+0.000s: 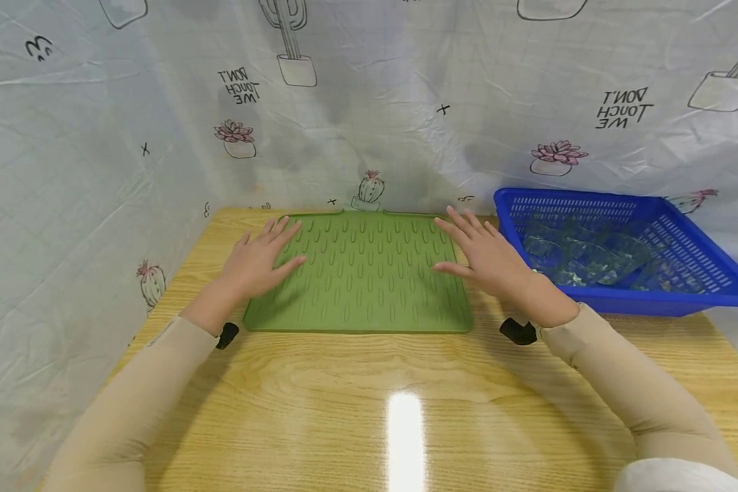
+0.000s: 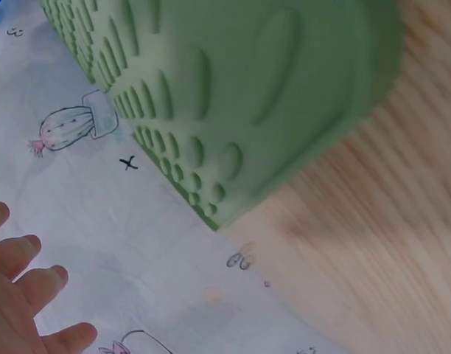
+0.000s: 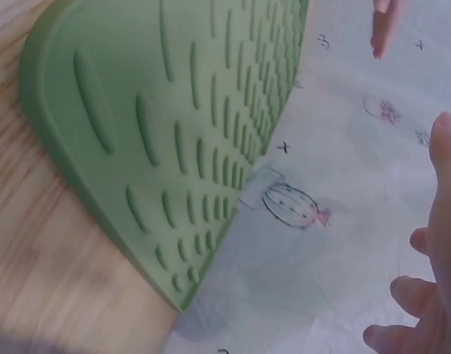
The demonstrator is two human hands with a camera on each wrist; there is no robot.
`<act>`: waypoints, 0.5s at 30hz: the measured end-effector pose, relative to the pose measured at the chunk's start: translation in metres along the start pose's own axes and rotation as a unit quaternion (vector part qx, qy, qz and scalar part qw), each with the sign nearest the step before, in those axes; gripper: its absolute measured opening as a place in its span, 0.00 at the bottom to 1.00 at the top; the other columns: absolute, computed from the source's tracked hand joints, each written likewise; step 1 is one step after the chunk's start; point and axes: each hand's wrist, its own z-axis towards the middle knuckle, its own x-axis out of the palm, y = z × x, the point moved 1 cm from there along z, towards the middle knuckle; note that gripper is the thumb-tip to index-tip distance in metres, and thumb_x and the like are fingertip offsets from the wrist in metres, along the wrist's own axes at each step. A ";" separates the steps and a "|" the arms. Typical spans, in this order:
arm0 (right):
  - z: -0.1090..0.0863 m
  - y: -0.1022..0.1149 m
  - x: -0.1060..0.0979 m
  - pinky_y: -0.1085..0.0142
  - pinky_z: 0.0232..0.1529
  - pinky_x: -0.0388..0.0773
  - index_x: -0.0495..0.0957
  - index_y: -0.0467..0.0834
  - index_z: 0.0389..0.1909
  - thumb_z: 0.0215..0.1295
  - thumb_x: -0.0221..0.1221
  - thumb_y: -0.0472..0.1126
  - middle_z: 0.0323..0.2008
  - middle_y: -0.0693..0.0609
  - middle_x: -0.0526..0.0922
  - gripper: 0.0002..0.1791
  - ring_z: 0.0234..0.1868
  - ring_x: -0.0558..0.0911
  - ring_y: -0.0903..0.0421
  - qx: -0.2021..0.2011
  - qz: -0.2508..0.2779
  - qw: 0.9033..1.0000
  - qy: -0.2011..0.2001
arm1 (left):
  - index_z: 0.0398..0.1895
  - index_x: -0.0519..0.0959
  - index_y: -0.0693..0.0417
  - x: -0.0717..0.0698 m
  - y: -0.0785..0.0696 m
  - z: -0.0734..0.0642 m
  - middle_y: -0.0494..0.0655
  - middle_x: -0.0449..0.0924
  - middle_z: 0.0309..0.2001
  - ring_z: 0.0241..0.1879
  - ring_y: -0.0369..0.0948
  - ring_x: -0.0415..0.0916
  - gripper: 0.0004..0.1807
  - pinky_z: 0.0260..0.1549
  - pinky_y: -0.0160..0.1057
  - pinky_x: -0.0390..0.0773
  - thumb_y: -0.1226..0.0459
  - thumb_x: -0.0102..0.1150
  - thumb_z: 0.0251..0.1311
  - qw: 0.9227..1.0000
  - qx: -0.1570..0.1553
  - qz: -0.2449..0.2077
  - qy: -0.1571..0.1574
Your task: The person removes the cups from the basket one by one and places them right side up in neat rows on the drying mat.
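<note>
A green ridged mat (image 1: pixel 363 273) lies flat on the wooden table in the head view, its raised oval ribs in rows. Over its left side is my left hand (image 1: pixel 255 263), fingers spread and holding nothing. My right hand (image 1: pixel 488 256) hovers at the mat's right edge, fingers likewise spread and thumb pointing inward. In the left wrist view the left fingertips (image 2: pixel 45 284) show apart from the mat (image 2: pixel 247 96). The right wrist view has the right fingers (image 3: pixel 406 295) beside the mat (image 3: pixel 159 133), not on it.
A blue plastic basket (image 1: pixel 652 301) stands at the right of the table (image 1: pixel 320 403), holding several clear glass-like pieces (image 1: pixel 590 249). Behind and to the left hangs a pale curtain (image 1: pixel 393 123) printed with cacti. A light glares off the table's front.
</note>
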 end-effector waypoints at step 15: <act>-0.027 -0.033 -0.022 0.36 0.66 0.65 0.53 0.43 0.82 0.76 0.60 0.51 0.82 0.44 0.49 0.41 0.78 0.55 0.35 0.003 0.056 0.997 -0.048 | 0.84 0.53 0.47 0.009 0.020 -0.015 0.57 0.46 0.82 0.78 0.62 0.44 0.38 0.70 0.73 0.45 0.46 0.49 0.78 1.000 0.003 -0.004 0.019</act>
